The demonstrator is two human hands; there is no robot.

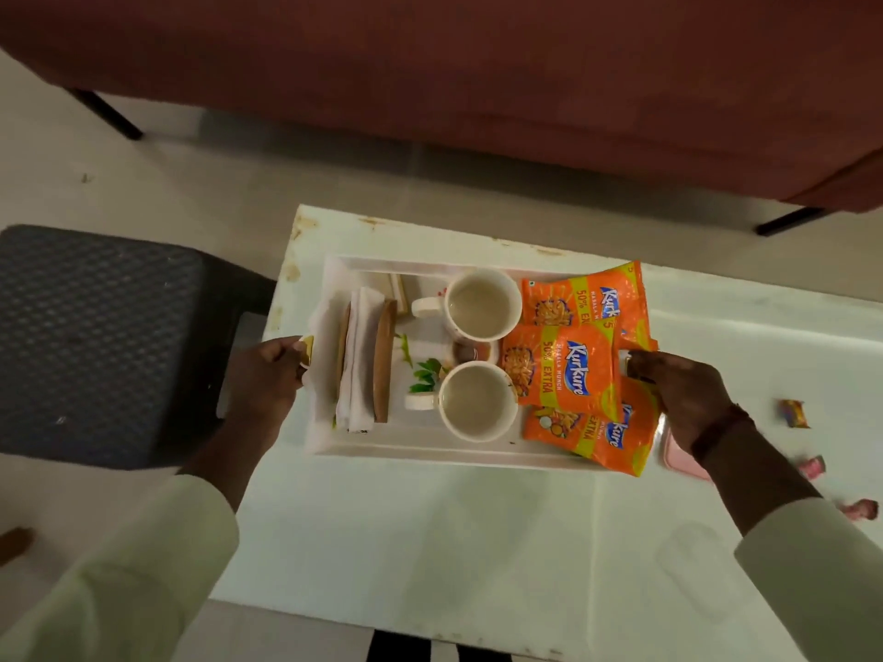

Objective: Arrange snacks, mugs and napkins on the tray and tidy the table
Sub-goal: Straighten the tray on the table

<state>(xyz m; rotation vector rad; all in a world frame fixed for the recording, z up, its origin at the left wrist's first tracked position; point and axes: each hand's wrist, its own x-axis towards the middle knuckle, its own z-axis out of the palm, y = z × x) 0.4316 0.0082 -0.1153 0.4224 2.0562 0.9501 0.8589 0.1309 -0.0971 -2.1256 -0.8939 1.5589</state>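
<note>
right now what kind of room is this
Most likely a home living room: a reddish sofa on thin dark legs stands behind a low white table, on a pale tiled floor. The tray of mugs and snack packets suggests guests being served.

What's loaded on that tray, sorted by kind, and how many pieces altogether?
White mugs: 2
Orange Kurkure snack packets: 3
Napkin holder with white napkins: 1
Total: 6 on the white tray
</note>
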